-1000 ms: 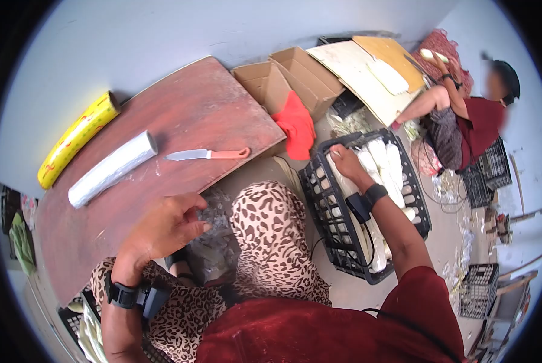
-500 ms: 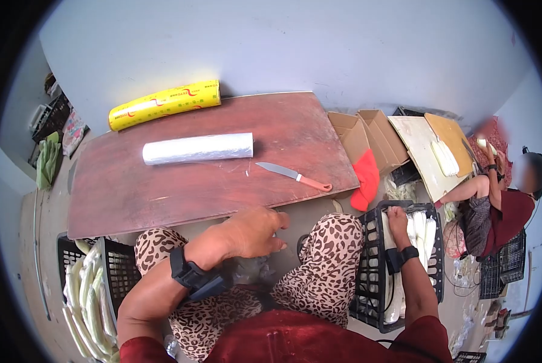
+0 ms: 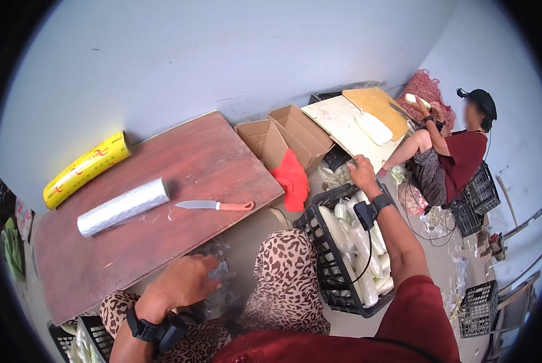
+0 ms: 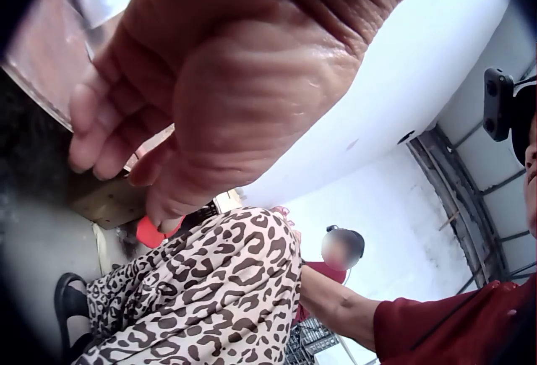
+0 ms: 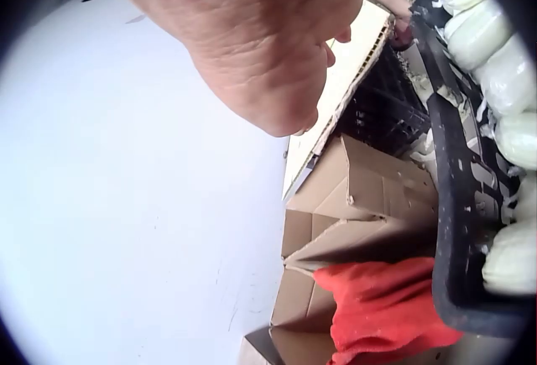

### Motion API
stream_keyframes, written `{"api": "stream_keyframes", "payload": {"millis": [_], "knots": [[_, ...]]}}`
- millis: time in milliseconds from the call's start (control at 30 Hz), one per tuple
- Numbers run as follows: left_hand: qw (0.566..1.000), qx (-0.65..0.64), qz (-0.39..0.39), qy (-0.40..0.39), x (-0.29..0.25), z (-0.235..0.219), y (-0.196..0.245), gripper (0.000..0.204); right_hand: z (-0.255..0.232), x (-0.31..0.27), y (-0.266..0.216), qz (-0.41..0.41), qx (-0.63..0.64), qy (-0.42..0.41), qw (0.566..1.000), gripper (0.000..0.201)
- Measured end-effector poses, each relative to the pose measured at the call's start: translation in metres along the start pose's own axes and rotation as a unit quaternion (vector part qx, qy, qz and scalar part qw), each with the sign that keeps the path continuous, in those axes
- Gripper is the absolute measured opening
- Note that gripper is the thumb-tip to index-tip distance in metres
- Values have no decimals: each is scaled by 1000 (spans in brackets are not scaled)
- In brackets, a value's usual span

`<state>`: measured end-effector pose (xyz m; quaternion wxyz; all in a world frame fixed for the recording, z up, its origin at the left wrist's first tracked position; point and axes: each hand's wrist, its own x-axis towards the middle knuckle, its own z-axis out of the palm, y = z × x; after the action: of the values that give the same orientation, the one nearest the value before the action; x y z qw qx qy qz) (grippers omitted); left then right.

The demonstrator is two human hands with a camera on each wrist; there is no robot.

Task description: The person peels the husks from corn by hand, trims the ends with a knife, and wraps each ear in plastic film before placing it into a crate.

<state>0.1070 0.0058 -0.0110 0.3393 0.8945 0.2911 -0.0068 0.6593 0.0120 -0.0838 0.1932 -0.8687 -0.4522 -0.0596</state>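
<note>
The person's left hand (image 3: pixel 183 279) hangs in front of the near edge of a reddish-brown wooden worktop (image 3: pixel 204 163); its grip is slack, the fingers loosely bent around nothing. Crumpled clear plastic shows below it, beside a knee in leopard-print trousers (image 3: pixel 286 266).

The right hand (image 3: pixel 364 173) is stretched out past the far end of a black plastic lattice crate (image 3: pixel 326 275). Its grip is also loose and bare, and in the right wrist view it is apart from the crate. The crate stands on the floor to the right of the knee, filled with long, pale vegetables wrapped in clear film (image 3: pixel 363 247).

On the worktop, a yellow printed roll (image 3: pixel 86 171) lies at the back by the wall, a shiny roll of clear film (image 3: pixel 124 207) lies in front of it, and a knife with an orange-pink handle (image 3: pixel 216 206) rests near the right edge. A bright red cloth (image 3: pixel 292 181) hangs against an open brown cardboard box (image 3: pixel 307 136). Farther right, a seated second person in a dark red top (image 3: pixel 464 148) holds a pale vegetable (image 3: pixel 415 100).
</note>
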Motion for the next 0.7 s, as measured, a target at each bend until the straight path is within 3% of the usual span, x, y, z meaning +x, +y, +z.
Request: {"api": "stream_keyframes", "payload": {"millis": [200, 433, 700], "knots": [[997, 8, -46, -58, 21, 2, -7, 34, -12, 51, 35, 57, -78, 33, 995, 64], [994, 50, -64, -74, 49, 0, 2, 35, 11, 127, 103, 80, -123, 29, 989, 78], [990, 14, -95, -103, 72, -4, -12, 35, 39, 191, 149, 62, -133, 87, 985, 80]]}}
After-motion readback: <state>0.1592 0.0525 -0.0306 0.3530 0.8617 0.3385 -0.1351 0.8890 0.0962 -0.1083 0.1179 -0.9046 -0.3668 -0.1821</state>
